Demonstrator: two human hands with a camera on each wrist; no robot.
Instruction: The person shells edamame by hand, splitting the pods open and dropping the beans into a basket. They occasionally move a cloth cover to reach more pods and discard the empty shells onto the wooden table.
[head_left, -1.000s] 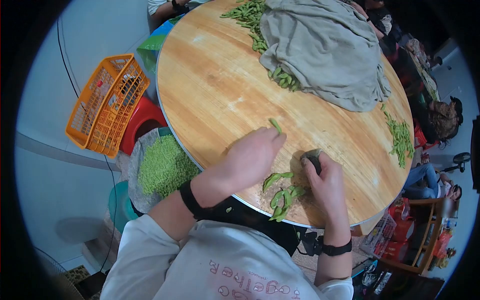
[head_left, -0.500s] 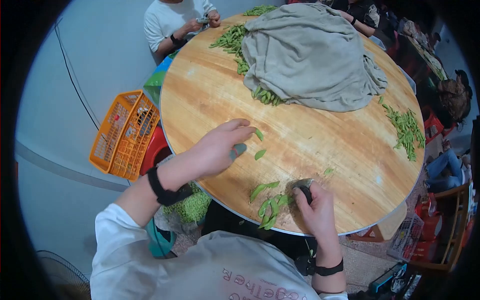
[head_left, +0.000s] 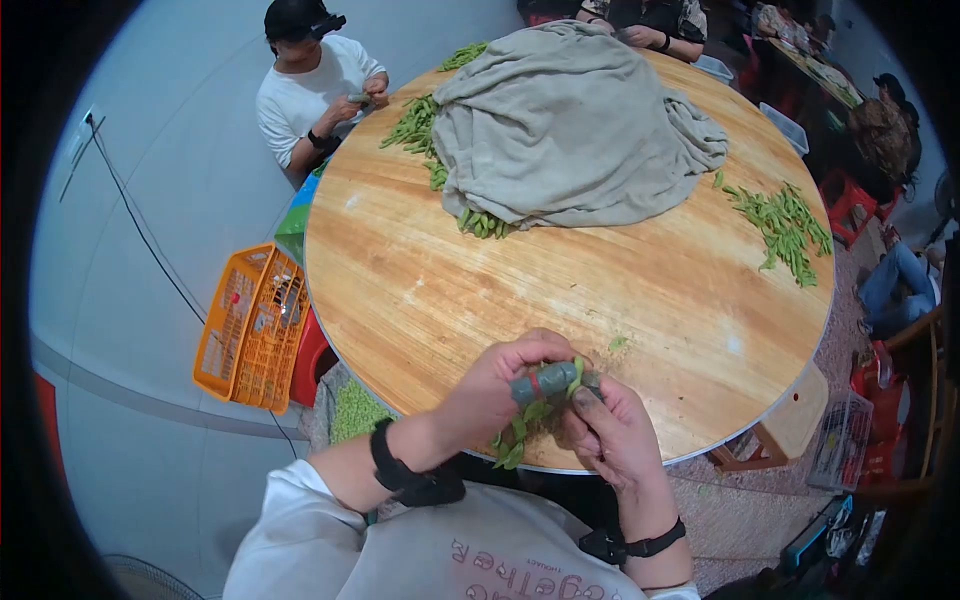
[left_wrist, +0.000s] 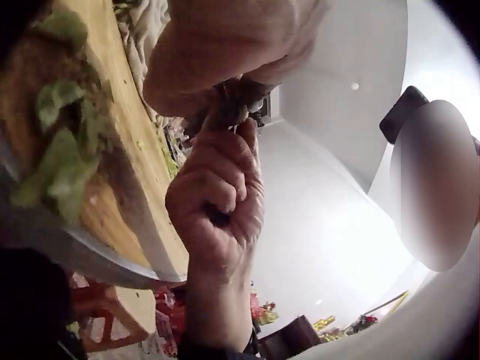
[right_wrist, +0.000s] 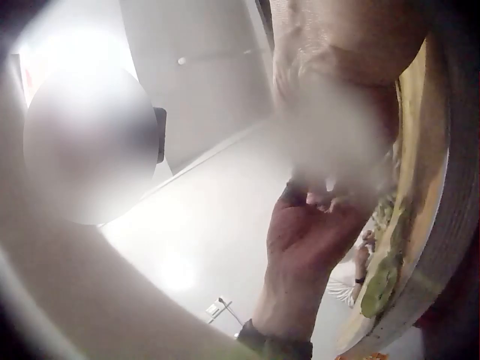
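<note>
The cloth [head_left: 580, 130] lies between pods [head_left: 410, 125] at left and pods [head_left: 785, 228] at right.

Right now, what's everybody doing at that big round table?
Someone's left hand and right hand are holding a green pod between them, near the edge of the wooden table. A few loose pods lie close by. Farther back, a grey cloth has pod piles around it. A person in a white shirt sits there too, hands close together.
</note>
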